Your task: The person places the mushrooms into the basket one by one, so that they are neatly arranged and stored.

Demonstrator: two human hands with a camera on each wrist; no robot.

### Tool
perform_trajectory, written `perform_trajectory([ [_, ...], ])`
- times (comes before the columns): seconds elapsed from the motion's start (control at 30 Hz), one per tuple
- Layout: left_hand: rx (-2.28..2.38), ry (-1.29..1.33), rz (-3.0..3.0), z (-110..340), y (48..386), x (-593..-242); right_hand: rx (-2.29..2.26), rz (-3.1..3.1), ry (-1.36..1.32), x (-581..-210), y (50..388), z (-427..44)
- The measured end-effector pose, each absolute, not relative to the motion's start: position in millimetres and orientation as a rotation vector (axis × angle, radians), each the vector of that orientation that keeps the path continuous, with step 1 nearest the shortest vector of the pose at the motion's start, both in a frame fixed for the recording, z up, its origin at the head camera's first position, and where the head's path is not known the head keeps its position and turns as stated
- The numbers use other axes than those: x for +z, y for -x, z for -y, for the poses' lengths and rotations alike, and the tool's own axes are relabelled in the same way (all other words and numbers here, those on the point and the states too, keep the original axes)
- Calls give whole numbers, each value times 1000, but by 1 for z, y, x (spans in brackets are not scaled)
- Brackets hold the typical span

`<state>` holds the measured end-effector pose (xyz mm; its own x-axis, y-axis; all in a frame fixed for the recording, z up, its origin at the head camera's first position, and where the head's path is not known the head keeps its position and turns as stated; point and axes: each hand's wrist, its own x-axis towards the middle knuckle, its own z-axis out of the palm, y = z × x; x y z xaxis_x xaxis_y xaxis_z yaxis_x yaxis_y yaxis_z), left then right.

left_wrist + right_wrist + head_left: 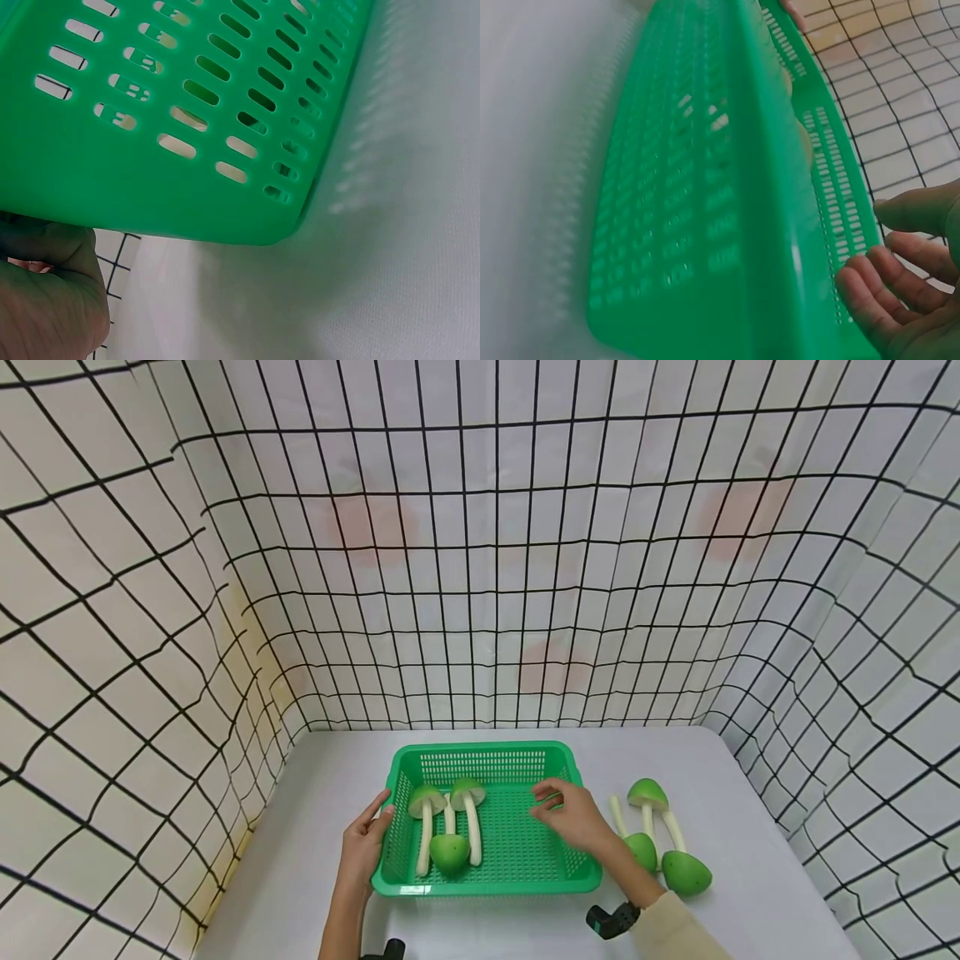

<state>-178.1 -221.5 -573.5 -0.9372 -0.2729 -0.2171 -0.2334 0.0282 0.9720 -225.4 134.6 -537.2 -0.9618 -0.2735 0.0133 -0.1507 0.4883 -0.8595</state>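
A green plastic basket [487,888] with slotted walls holds three toy mushrooms with green caps and pale stems. Two of them, one at the left [426,800] and one at the right [468,792], have caps toward the back; the middle mushroom [450,853] has its cap toward the front. My left hand [363,843] grips the basket's left rim, thumb near the top edge; the left wrist view shows that hand [52,292] against the rim. Above the basket's right half, my right hand [572,814] hovers with loosely bent fingers and nothing in them.
Three more toy mushrooms lie on the white table [757,893] right of the basket: one with its cap at the back [647,793], one beside my forearm [641,850] and one at the front [686,872]. Black wire mesh [495,568] encloses the back and sides.
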Motion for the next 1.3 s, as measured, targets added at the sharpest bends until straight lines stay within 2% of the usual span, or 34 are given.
perform_trajectory([
  [0.13, -2078, -556, 2214, 224, 182, -588, -1486, -2654, 375, -539, 229, -145],
  [0.8, -2065, -557, 2229, 224, 185, -589, -1487, -2795, 255, -520, 242, -205],
  [1.3, -2072, -571, 2214, 223, 184, -588, -1403, -2883, 149, -525, 244, -249],
])
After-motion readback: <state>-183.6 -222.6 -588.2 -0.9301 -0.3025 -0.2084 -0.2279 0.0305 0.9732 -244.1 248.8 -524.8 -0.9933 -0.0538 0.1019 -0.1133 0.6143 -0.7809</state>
